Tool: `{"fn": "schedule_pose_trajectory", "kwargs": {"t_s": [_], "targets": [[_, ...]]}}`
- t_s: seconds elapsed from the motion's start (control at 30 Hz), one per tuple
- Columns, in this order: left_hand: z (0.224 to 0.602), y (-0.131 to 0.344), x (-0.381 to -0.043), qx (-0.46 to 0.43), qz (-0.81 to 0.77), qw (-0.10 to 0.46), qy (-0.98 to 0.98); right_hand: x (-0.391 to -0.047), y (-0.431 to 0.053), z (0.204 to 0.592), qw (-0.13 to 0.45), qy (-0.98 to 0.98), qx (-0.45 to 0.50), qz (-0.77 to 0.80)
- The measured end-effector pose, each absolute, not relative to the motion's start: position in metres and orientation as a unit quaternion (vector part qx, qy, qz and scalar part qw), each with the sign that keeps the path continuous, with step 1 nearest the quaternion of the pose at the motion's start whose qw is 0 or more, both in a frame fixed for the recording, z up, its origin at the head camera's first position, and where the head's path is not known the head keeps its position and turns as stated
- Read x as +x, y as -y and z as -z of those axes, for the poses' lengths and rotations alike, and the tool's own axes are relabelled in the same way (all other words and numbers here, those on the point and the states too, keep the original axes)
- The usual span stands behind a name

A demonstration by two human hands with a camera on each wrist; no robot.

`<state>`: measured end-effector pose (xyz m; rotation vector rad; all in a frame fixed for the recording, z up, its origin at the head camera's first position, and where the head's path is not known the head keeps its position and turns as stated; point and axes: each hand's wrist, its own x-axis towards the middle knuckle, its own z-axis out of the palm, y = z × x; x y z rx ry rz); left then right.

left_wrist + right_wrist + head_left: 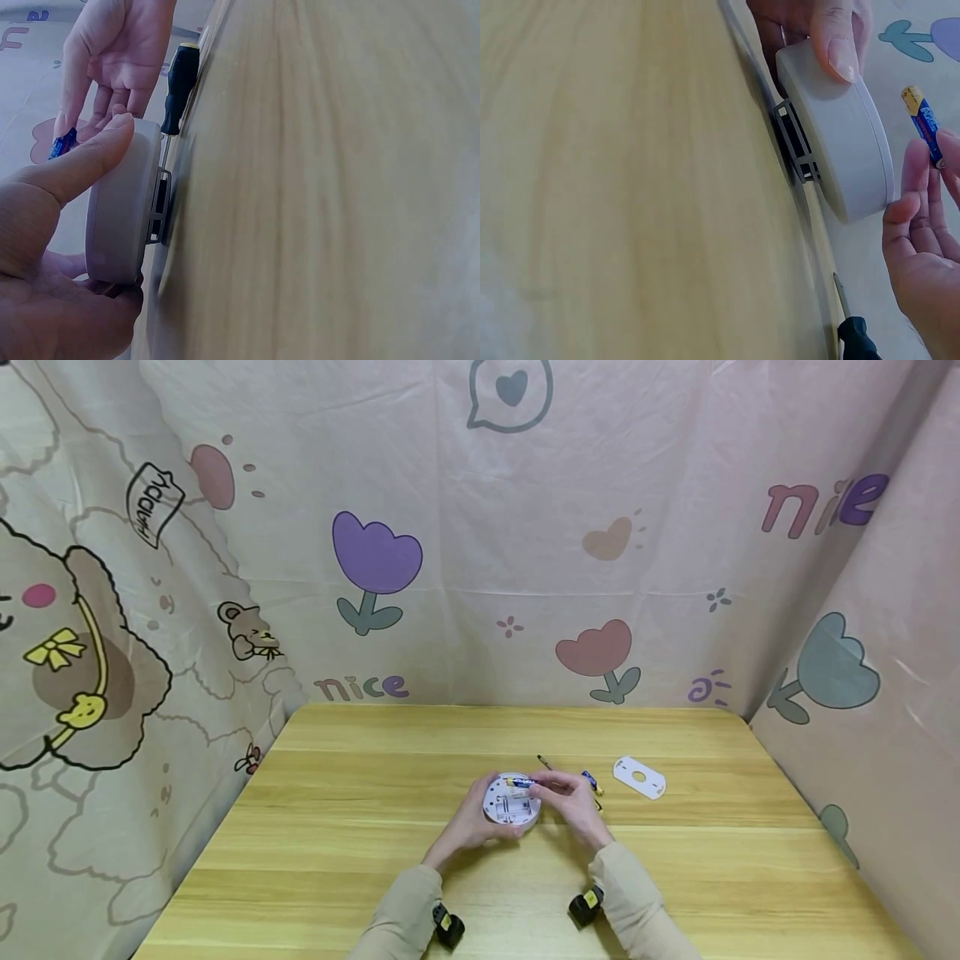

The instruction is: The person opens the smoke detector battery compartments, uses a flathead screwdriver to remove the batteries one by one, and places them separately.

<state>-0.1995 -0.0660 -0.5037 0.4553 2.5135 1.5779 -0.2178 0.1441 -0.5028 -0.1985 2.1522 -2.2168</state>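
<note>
My left hand [474, 817] grips a round white device [517, 812] by its rim, thumb on the near side, above the table. The device's back faces up in the head view, showing a rectangular battery compartment; a dark, slotted frame juts from its underside in the right wrist view. Between thumb and fingertips, my right hand [572, 803] pinches a blue and yellow battery [925, 124], held over the device's far edge. Part of that battery is hidden by my left thumb in the left wrist view.
Right of my right hand lies another blue and yellow battery [592, 782]. A screwdriver [180, 86] with a dark handle lies partly behind that hand. Farther right is a white oblong plate [651, 783] with a round hole. Printed cloth [480, 527] hangs behind the wooden table [337, 860].
</note>
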Motion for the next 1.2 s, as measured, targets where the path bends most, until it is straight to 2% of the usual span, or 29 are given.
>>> {"fn": "schedule_pose_trajectory", "kwargs": {"t_s": [0.3, 0.87, 1.2], "targets": [[0.504, 0.065, -0.199, 0.156, -0.518, 0.063, -0.839, -0.218, -0.147, 0.506, 0.021, -0.653, -0.049, 0.755], [0.505, 0.066, -0.201, 0.151, -0.52, 0.067, -0.838, -0.213, -0.162, 0.501, 0.078, -0.518, -0.013, 0.852], [0.505, 0.065, -0.201, 0.145, -0.52, 0.068, -0.839, -0.212, -0.171, 0.499, 0.063, -0.483, -0.013, 0.873]]}}
